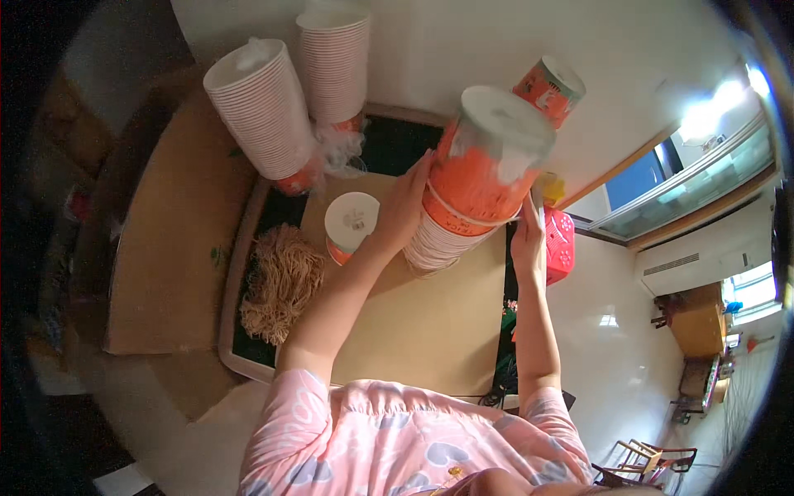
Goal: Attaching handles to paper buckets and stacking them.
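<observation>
Between my two hands is a tall stack of orange paper tubs (475, 182), nested with the bases up and white rims showing lower down. My left hand (405, 207) presses on its left side, fingers partly hidden behind it. Against the right side rests my right hand (528, 240), its fingers also partly hidden. A single paper tub (351, 221) stands left of the stack, beyond my left forearm, with its pale round end up. Another orange tub (550, 89) shows at the far right, behind the held stack.
Two tall stacks of white-rimmed tubs (260, 112) with clear plastic wrap (341, 150) stand at the far left. A bundle of tan strings (281, 285) lies at the left of the tan board (413, 331). Right of the table is a red plastic basket (560, 248); cardboard (165, 240) stands left.
</observation>
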`<state>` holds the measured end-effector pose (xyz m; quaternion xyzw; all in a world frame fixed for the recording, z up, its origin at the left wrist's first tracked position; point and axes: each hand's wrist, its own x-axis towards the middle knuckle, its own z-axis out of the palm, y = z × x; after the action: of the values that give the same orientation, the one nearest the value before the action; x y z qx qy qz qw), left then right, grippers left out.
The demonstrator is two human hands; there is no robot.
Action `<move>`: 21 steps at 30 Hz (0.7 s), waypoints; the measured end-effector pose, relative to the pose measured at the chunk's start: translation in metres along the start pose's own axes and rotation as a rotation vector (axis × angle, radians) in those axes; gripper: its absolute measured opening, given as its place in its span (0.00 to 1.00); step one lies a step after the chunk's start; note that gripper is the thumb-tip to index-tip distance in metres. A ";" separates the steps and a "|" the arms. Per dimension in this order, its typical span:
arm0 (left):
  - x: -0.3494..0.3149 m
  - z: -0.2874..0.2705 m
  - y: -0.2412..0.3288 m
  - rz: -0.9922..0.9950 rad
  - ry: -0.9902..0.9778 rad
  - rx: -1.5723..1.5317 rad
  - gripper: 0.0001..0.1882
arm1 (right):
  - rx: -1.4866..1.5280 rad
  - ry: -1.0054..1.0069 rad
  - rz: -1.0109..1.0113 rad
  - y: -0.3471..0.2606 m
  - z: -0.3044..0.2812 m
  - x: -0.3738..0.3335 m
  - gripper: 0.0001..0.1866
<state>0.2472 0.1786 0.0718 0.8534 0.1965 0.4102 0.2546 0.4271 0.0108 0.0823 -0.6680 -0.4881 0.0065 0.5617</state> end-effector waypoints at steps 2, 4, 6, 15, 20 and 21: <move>-0.015 0.007 -0.009 -0.035 -0.012 0.041 0.31 | -0.163 -0.025 -0.014 -0.001 0.001 -0.002 0.21; -0.026 0.011 -0.014 -0.066 0.031 0.002 0.31 | -0.267 0.056 -0.192 0.004 0.001 -0.003 0.22; -0.032 0.007 -0.012 -0.118 0.017 0.006 0.32 | -0.224 0.089 -0.145 0.019 -0.001 -0.014 0.23; -0.072 -0.006 -0.016 -0.174 0.097 -0.063 0.24 | -0.289 -0.345 -0.103 0.012 0.026 -0.093 0.13; -0.068 -0.006 -0.010 -0.106 0.138 -0.081 0.22 | -0.263 -0.208 -0.192 -0.044 0.019 -0.073 0.14; -0.065 -0.007 -0.011 -0.145 0.134 -0.097 0.22 | -0.258 -0.098 -0.237 -0.060 0.016 -0.059 0.18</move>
<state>0.2022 0.1542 0.0303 0.7942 0.2545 0.4559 0.3108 0.3484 -0.0228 0.0898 -0.6712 -0.5871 -0.0901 0.4436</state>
